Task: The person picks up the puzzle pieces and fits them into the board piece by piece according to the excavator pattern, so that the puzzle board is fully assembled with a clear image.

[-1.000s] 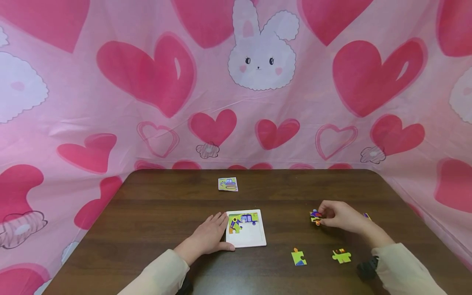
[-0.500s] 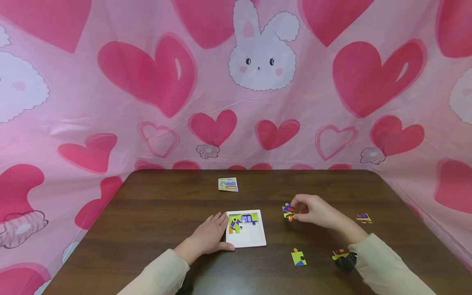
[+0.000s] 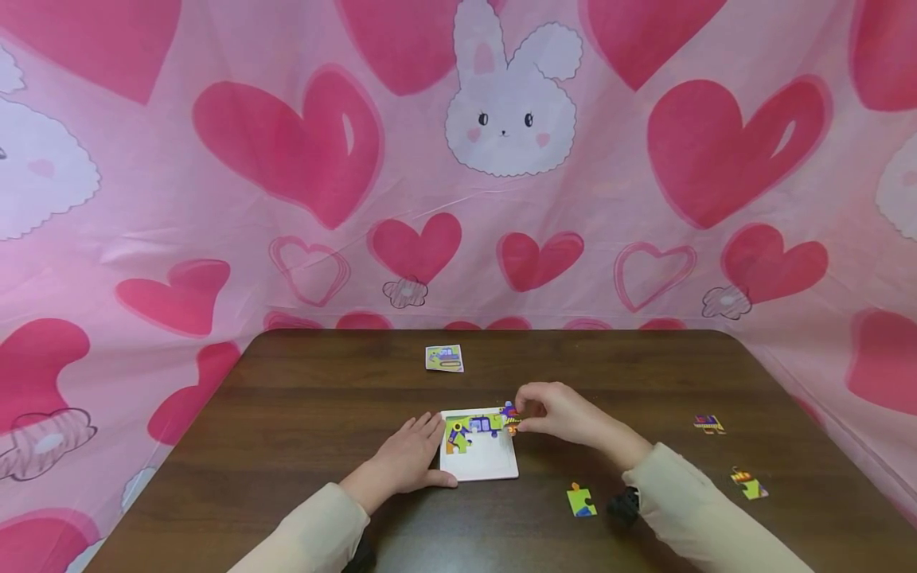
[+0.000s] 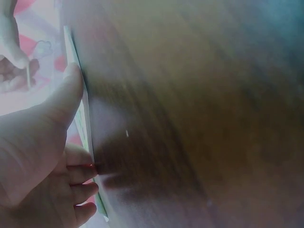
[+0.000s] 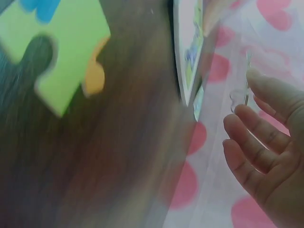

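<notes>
The right wrist view blurs and crops the orange-knobbed lime-green jigsaw piece [image 5: 71, 47]; in the head view, the bare right hand [image 3: 557, 411] partly hides a purple-and-yellow piece [image 3: 508, 413].

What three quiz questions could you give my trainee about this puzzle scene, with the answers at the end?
1. True or false: the left hand touches the square white puzzle tray.
2. How many colourful loose jigsaw pieces can be seen lying outside the tray on the dark brown wood-grain table?
3. Choose one. The right hand holds: A, a small square picture card; B, a purple-and-yellow jigsaw piece; C, nothing.

Key: 1, true; 2, three; 3, B.
</notes>
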Demonstrator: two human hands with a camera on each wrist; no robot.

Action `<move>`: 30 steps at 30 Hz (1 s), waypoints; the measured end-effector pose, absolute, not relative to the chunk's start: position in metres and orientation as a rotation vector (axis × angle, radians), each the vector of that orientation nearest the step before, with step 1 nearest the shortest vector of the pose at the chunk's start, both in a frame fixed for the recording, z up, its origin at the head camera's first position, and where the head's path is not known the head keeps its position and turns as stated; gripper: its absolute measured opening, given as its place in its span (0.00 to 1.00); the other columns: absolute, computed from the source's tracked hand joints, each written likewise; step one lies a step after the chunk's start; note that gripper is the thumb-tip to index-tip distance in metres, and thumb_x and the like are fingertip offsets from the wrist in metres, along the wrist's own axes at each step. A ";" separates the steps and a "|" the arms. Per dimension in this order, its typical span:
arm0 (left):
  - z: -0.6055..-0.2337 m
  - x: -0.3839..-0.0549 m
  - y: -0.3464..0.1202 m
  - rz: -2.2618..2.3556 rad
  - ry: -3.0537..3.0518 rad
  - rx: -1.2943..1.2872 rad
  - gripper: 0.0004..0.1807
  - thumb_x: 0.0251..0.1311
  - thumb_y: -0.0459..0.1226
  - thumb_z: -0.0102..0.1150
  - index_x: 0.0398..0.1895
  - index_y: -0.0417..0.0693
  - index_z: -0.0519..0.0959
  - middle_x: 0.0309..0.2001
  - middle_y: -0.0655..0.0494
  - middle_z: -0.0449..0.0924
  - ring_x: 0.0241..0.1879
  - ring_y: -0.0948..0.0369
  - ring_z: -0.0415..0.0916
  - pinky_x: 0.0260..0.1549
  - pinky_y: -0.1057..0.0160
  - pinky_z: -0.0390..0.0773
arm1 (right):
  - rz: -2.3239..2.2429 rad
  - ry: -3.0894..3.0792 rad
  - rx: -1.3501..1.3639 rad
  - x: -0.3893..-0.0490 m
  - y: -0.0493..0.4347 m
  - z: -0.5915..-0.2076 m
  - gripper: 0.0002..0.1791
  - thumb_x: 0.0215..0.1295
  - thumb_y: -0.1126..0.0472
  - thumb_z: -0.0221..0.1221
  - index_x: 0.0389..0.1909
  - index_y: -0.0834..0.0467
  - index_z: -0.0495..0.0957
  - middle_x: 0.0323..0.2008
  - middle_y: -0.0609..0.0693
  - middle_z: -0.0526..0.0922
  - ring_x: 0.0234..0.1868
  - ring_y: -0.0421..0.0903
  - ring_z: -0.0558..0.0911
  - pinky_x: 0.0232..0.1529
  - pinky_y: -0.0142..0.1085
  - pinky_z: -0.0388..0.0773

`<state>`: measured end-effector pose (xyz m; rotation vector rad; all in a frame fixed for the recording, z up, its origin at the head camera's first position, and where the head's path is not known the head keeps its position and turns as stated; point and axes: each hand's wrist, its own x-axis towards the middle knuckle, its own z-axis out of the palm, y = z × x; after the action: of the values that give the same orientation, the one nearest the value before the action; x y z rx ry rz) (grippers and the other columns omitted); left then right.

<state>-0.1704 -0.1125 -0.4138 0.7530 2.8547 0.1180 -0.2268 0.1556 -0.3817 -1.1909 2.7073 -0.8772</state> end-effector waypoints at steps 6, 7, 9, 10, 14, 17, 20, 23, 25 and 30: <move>-0.414 -0.170 -0.112 0.115 2.850 0.738 0.50 0.49 0.64 0.55 0.65 0.35 0.61 0.66 0.43 0.58 0.65 0.48 0.54 0.61 0.50 0.55 | -0.810 2.673 -1.220 -0.224 0.135 -0.392 0.10 0.50 0.58 0.68 0.30 0.51 0.77 0.25 0.38 0.75 0.24 0.37 0.71 0.25 0.29 0.73; -0.414 -0.170 -0.112 0.115 2.849 0.738 0.50 0.49 0.64 0.55 0.65 0.35 0.61 0.66 0.43 0.58 0.65 0.48 0.54 0.61 0.50 0.55 | -0.791 2.672 -1.220 -0.224 0.131 -0.394 0.09 0.51 0.57 0.68 0.31 0.51 0.78 0.26 0.38 0.75 0.24 0.37 0.70 0.25 0.29 0.72; -0.414 -0.170 -0.112 0.113 2.850 0.739 0.50 0.49 0.64 0.54 0.65 0.35 0.61 0.66 0.42 0.58 0.65 0.48 0.54 0.61 0.50 0.55 | -0.755 2.665 -1.222 -0.222 0.125 -0.396 0.09 0.51 0.57 0.68 0.33 0.51 0.80 0.28 0.39 0.77 0.25 0.36 0.71 0.26 0.29 0.72; -0.414 -0.170 -0.112 0.111 2.850 0.743 0.50 0.49 0.64 0.54 0.65 0.35 0.61 0.66 0.42 0.58 0.65 0.48 0.54 0.61 0.50 0.55 | -0.735 2.663 -1.224 -0.221 0.122 -0.397 0.09 0.52 0.56 0.68 0.34 0.51 0.81 0.30 0.39 0.78 0.25 0.36 0.71 0.26 0.29 0.71; -0.415 -0.170 -0.112 0.107 2.857 0.754 0.50 0.49 0.64 0.54 0.65 0.34 0.62 0.66 0.42 0.58 0.65 0.48 0.54 0.61 0.50 0.55 | -0.673 2.662 -1.264 -0.221 0.112 -0.399 0.08 0.53 0.59 0.67 0.36 0.52 0.84 0.33 0.40 0.80 0.27 0.38 0.73 0.29 0.29 0.71; -0.414 -0.170 -0.112 0.111 2.858 0.757 0.50 0.49 0.64 0.54 0.65 0.34 0.62 0.66 0.42 0.58 0.65 0.48 0.55 0.61 0.50 0.55 | -0.615 2.676 -1.284 -0.221 0.108 -0.401 0.08 0.53 0.60 0.66 0.36 0.52 0.85 0.34 0.40 0.81 0.30 0.38 0.75 0.31 0.31 0.72; -0.413 -0.169 -0.111 0.115 2.853 0.751 0.50 0.49 0.64 0.54 0.65 0.34 0.62 0.66 0.42 0.58 0.65 0.48 0.54 0.61 0.50 0.55 | -0.565 2.685 -1.287 -0.222 0.106 -0.403 0.09 0.53 0.60 0.66 0.37 0.52 0.86 0.36 0.40 0.81 0.34 0.37 0.76 0.35 0.32 0.73; -0.412 -0.169 -0.111 0.115 2.848 0.748 0.50 0.49 0.64 0.54 0.65 0.34 0.61 0.66 0.42 0.58 0.65 0.48 0.54 0.61 0.50 0.55 | -0.536 2.692 -1.302 -0.223 0.104 -0.405 0.09 0.53 0.59 0.67 0.36 0.52 0.86 0.36 0.41 0.82 0.35 0.37 0.77 0.37 0.33 0.74; -0.412 -0.170 -0.111 0.117 2.847 0.749 0.50 0.49 0.64 0.54 0.65 0.34 0.61 0.66 0.42 0.58 0.65 0.48 0.54 0.61 0.50 0.55 | -0.520 2.699 -1.313 -0.223 0.102 -0.406 0.09 0.52 0.59 0.67 0.36 0.52 0.86 0.35 0.41 0.81 0.36 0.36 0.77 0.38 0.33 0.75; -0.413 -0.170 -0.112 0.107 2.857 0.772 0.50 0.50 0.64 0.54 0.64 0.33 0.61 0.66 0.41 0.58 0.65 0.48 0.55 0.61 0.50 0.56 | -0.467 2.722 -1.315 -0.222 0.098 -0.406 0.09 0.51 0.57 0.68 0.35 0.52 0.86 0.33 0.41 0.79 0.32 0.36 0.76 0.34 0.31 0.74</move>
<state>-0.1701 -0.1121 -0.4131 0.7718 2.8573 0.1071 -0.2223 0.0979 -0.4064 -1.3149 2.7222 -0.4672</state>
